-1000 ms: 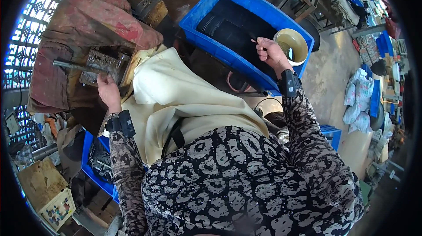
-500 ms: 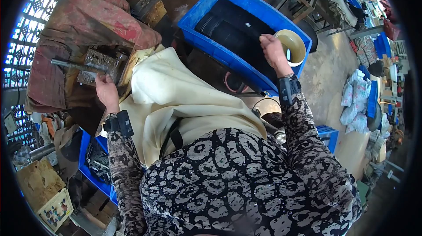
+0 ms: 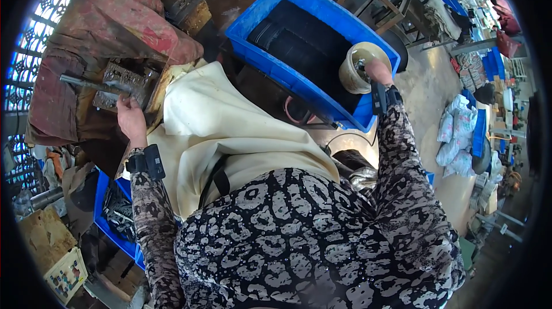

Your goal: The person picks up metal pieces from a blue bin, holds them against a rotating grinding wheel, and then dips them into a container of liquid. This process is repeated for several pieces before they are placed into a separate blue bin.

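My left hand (image 3: pixel 132 122) is at the left, its fingers pinched at the near side of a brown-stained metal block (image 3: pixel 123 76). Whatever lies between those fingertips is too small to make out. A grey metal rod (image 3: pixel 86 83) runs in from the left to this block, and the spot where they meet looks blurred. My right hand (image 3: pixel 379 73) reaches over the rim into a cream-coloured round tub (image 3: pixel 352 73); its fingers are hidden inside. The tub stands in the right end of a blue plastic crate (image 3: pixel 282 73), beside black material (image 3: pixel 299 36).
A cream apron (image 3: pixel 230 113) spreads across my lap up to the machine's edge. Stained red cloth (image 3: pixel 121 21) drapes around the machine. A second blue crate (image 3: pixel 118 223) with dark pieces sits at lower left. White sacks (image 3: pixel 457 131) lie on the floor at right.
My right hand has moved from beside the tub's left rim over and into the tub. My left hand stays pinched at the metal block. The whole view has shifted slightly.
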A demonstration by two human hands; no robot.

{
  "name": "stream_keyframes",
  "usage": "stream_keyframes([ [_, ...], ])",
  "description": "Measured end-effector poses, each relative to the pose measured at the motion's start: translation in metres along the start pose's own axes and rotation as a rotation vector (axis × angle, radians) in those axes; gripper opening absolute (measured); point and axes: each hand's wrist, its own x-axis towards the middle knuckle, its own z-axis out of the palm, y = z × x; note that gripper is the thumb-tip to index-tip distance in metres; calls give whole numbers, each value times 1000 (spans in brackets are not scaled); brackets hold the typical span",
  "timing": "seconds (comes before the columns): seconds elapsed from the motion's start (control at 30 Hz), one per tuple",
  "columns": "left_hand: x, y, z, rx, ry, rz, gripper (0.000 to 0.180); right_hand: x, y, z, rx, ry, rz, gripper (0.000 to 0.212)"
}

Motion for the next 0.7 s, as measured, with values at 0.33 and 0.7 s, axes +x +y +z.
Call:
stream_keyframes([
  [0.33,-11,25,-20,-25,107,-3,42,-3,54,83,192,468,0,33],
  [0.7,-15,10,-11,-157,124,-24,44,-126,-68,-31,341,468,285,29],
])
